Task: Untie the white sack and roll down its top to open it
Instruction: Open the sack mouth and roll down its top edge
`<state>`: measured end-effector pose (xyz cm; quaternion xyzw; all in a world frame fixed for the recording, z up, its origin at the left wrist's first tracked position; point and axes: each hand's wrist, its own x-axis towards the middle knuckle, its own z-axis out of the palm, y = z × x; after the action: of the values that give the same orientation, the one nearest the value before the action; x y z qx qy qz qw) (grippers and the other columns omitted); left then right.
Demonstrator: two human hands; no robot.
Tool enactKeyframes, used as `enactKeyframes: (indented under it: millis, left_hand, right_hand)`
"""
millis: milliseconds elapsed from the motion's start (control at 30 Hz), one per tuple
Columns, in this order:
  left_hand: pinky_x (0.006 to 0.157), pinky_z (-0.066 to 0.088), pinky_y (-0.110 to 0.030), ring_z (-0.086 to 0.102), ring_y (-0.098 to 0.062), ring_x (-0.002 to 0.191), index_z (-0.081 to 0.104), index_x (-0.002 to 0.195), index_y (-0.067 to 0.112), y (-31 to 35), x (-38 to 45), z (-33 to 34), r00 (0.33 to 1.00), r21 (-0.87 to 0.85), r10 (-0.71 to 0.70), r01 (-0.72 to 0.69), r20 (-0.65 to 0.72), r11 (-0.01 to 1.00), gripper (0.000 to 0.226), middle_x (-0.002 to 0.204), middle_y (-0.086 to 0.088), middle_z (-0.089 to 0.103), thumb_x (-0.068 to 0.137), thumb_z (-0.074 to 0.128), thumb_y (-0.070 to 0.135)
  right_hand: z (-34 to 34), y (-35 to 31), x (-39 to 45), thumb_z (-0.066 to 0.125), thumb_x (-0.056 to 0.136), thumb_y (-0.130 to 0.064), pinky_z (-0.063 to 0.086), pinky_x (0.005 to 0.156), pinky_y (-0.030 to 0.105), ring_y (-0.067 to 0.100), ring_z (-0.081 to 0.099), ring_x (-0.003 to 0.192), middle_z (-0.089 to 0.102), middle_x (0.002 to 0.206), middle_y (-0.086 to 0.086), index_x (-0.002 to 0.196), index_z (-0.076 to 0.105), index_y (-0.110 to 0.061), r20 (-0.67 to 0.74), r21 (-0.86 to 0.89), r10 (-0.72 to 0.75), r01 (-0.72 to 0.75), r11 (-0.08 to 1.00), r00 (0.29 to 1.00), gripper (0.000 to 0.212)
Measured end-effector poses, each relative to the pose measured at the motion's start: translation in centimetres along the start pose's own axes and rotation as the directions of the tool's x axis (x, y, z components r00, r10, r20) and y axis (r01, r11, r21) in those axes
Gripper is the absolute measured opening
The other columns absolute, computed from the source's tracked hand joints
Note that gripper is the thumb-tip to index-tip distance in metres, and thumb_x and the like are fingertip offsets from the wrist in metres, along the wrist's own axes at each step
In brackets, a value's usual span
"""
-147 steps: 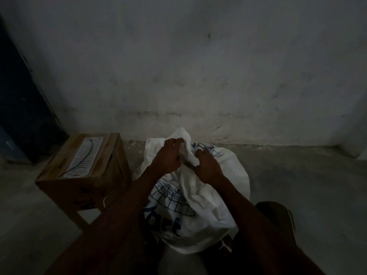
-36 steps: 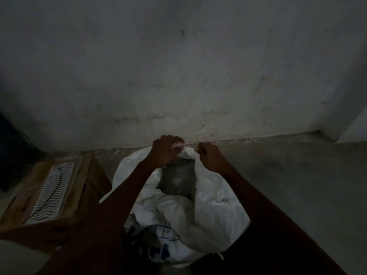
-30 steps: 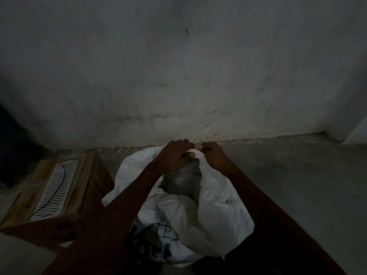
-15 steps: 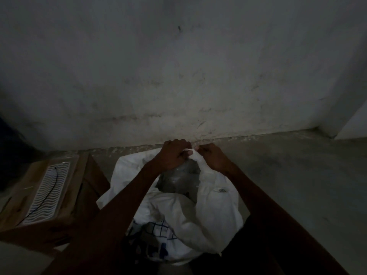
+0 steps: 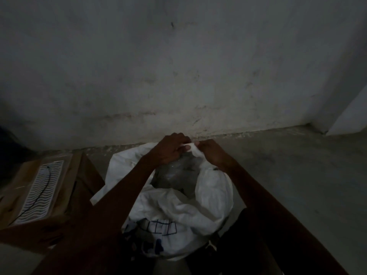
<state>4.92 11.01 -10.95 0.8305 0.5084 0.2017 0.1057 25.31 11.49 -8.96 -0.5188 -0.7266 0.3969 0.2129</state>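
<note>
The white sack (image 5: 210,197) with blue print stands on the floor between my forearms, its mouth gaping. Inside the opening lies a grey, shiny plastic liner or bag (image 5: 176,173). My left hand (image 5: 170,149) and my right hand (image 5: 212,152) meet at the sack's far rim. Both pinch a bunched strip of the white cloth between them, fingers closed on it. The near side of the top is crumpled and folded down toward me.
A brown cardboard box (image 5: 39,197) with a wavy white label stands left of the sack, close to my left forearm. A stained wall (image 5: 178,66) rises just behind the sack. Bare concrete floor (image 5: 297,175) spreads to the right.
The sack was tied shut at first; now its mouth is open and the grey liner shows. Over the last second my hands have drawn close together on the far rim.
</note>
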Motion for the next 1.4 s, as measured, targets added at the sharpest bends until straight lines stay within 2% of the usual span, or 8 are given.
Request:
enactKeyframes:
  millis: [200,300,500,700,800,1033,1200,1400]
  left_hand:
    - [0.080,0.048,-0.041,0.059,-0.032,0.088,0.069,0.096,0.007,0.7,1.3,0.8,0.968,0.082,-0.155,0.174,-0.196,0.981,0.044,0.094,-0.015,0.066,0.085,0.039,0.038]
    - [0.083,0.050,-0.035,0.064,-0.028,0.092,0.071,0.095,0.012,0.6,2.3,1.1,0.938,-0.009,-0.297,0.300,-0.177,0.954,0.036,0.098,-0.011,0.071,0.087,0.044,0.035]
    - [0.092,0.042,-0.025,0.056,-0.011,0.108,0.054,0.124,0.030,2.1,3.3,0.8,0.999,-0.158,0.016,-0.011,0.032,0.987,0.035,0.120,0.004,0.061,0.096,0.047,0.049]
    - [0.081,0.047,-0.037,0.061,-0.024,0.082,0.058,0.083,0.025,3.7,4.3,0.1,1.000,-0.054,-0.025,0.024,-0.019,0.998,0.024,0.085,-0.005,0.065,0.095,0.047,0.043]
    - [0.076,0.051,-0.042,0.060,-0.019,0.072,0.058,0.072,0.019,4.6,4.4,0.0,0.994,-0.081,-0.094,0.089,-0.064,0.993,0.032,0.075,0.001,0.065,0.088,0.048,0.045]
    - [0.093,0.046,-0.033,0.060,-0.011,0.102,0.062,0.110,0.030,7.1,5.3,0.1,0.996,-0.300,0.046,-0.021,0.078,0.954,0.027,0.110,0.007,0.066,0.096,0.046,0.048]
    - [0.087,0.047,-0.042,0.060,-0.021,0.092,0.063,0.092,0.018,9.3,6.3,-0.3,0.998,-0.189,0.066,-0.064,0.005,0.980,0.027,0.096,-0.004,0.067,0.095,0.042,0.036]
    - [0.080,0.047,-0.040,0.059,-0.025,0.086,0.062,0.086,0.016,9.4,6.9,-0.1,0.984,-0.164,-0.067,0.040,-0.168,0.986,0.029,0.090,-0.006,0.063,0.091,0.044,0.038]
  right_hand:
    - [0.6,0.5,-0.7,0.061,0.091,-0.045,0.039,0.076,0.026,0.019,0.058,0.093,0.063,0.098,0.005,0.109,0.063,-0.007,-0.107,-0.088,-0.046,0.037,0.995,0.993,0.042]
    - [0.6,1.8,-0.9,0.058,0.089,-0.051,0.034,0.070,0.026,0.029,0.061,0.091,0.064,0.098,0.019,0.100,0.059,0.003,-0.208,-0.237,-0.104,0.053,0.970,0.973,0.055]
    - [-2.7,1.7,-1.7,0.066,0.091,-0.023,0.035,0.065,-0.001,0.015,0.060,0.086,0.065,0.089,0.006,0.098,0.070,-0.007,-0.161,-0.090,-0.256,0.244,0.966,0.953,0.018]
    - [-4.2,1.9,-2.5,0.080,0.076,-0.037,0.039,0.060,0.017,0.009,0.055,0.080,0.057,0.091,-0.006,0.107,0.056,-0.014,-0.200,-0.087,-0.073,0.056,0.995,0.977,0.045]
    - [-3.8,2.3,-2.9,0.068,0.081,-0.053,0.035,0.053,0.022,0.012,0.054,0.067,0.053,0.074,-0.004,0.084,0.057,-0.015,-0.195,-0.147,0.086,-0.116,0.982,0.977,0.040]
    - [-6.5,2.3,-5.0,0.070,0.084,-0.044,0.038,0.058,0.014,0.008,0.056,0.064,0.062,0.070,-0.002,0.073,0.062,-0.016,-0.205,-0.121,-0.136,0.112,0.986,0.969,0.031]
    - [-8.5,3.2,-6.0,0.090,0.057,-0.031,0.051,0.072,0.031,0.016,0.066,0.084,0.071,0.091,0.002,0.096,0.066,-0.014,-0.208,-0.317,-0.296,0.221,0.922,0.932,0.049]
    - [-7.3,4.0,-6.9,0.086,0.057,-0.057,0.045,0.077,0.026,0.013,0.055,0.089,0.059,0.096,-0.003,0.107,0.058,-0.010,-0.429,-0.077,0.068,-0.111,0.991,0.901,0.073]
